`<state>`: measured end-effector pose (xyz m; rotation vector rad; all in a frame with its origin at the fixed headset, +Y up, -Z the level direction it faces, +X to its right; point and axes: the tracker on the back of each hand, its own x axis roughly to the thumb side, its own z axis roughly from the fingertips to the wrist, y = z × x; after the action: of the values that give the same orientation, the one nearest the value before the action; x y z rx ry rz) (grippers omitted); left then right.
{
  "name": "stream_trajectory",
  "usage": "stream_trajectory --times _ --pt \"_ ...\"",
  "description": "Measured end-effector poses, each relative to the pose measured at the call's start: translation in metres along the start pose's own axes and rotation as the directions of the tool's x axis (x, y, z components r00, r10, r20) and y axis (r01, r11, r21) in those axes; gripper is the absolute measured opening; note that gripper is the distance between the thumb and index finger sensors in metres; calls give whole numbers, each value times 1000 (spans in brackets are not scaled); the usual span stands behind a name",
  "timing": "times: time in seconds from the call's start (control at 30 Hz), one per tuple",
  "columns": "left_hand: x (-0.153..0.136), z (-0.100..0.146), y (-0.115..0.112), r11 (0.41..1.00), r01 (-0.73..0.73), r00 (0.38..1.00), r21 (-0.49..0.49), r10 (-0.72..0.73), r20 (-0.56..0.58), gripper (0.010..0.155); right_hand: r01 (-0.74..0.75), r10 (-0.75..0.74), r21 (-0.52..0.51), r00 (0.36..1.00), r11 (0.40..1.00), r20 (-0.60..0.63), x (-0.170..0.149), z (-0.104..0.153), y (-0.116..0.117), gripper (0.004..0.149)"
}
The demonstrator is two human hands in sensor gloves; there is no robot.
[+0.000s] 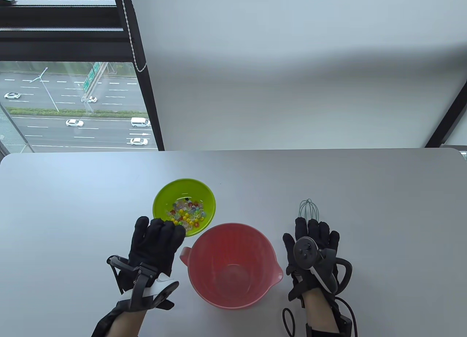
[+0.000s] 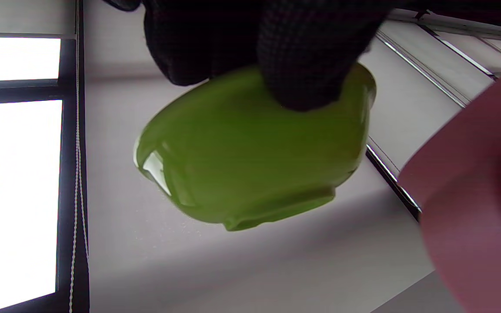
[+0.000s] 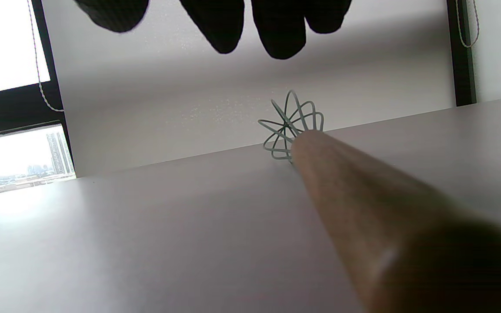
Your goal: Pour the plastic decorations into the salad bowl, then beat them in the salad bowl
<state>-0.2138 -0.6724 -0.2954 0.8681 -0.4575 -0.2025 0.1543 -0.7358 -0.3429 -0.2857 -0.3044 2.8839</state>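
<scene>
Nothing poured yet: the left hand grips the green bowl of beads beside the empty pink bowl, right hand slack-fingered over the untouched whisk.

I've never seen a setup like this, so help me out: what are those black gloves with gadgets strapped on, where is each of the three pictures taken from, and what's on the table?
Those are a person's two hands in sensor gloves, each with a tracker strapped to its back; the fingers stay free. One camera looks down at the table; the other two sit on the wrists and look along the fingers.

The left hand grips the near rim of a small green bowl holding colourful plastic decorations; its wrist view shows the bowl's underside, lifted and tilted. Beside it stands an empty pink salad bowl with a handle and spout.

The right hand hovers flat, fingers straight, over a whisk lying on the table. Its wrist view shows the wooden handle and wire head, not yet gripped.
</scene>
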Motion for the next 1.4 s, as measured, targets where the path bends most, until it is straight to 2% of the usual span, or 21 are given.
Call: stream_trajectory --times 0.2,0.53,0.67,0.83,0.9,0.97,1.1,1.23,1.4 --pt "14 -4 19 996 -19 998 84 14 62 40 6 -6 5 1000 1000 -4 -1 0 0 66" --pt "38 -14 49 986 -119 980 112 99 173 39 9 -9 11 1000 1000 -9 -2 0 0 67" --pt "41 -20 54 961 -271 944 55 254 209 39 11 -11 15 1000 1000 -13 -3 0 0 67" --pt "36 -31 61 892 -445 879 -75 451 156 39 16 -15 20 1000 1000 -17 -3 -1 1 67" --pt "31 -36 61 836 -530 834 -141 544 93 39 18 -17 21 1000 1000 -18 -4 -1 1 67" --pt "25 -38 56 753 -637 760 -162 649 31 39 21 -20 23 1000 1000 -19 -4 -1 1 67" --pt "12 -39 43 552 -811 576 -194 811 -105 39 39 -39 33 999 999 -23 -4 -1 1 65" --pt "2 -37 27 365 -921 390 -138 877 -280 40 53 -52 37 998 998 -27 -5 -2 1 64" --pt "-6 -34 13 169 -985 167 -27 911 -378 40 60 -59 43 998 997 -28 -5 -2 2 63"
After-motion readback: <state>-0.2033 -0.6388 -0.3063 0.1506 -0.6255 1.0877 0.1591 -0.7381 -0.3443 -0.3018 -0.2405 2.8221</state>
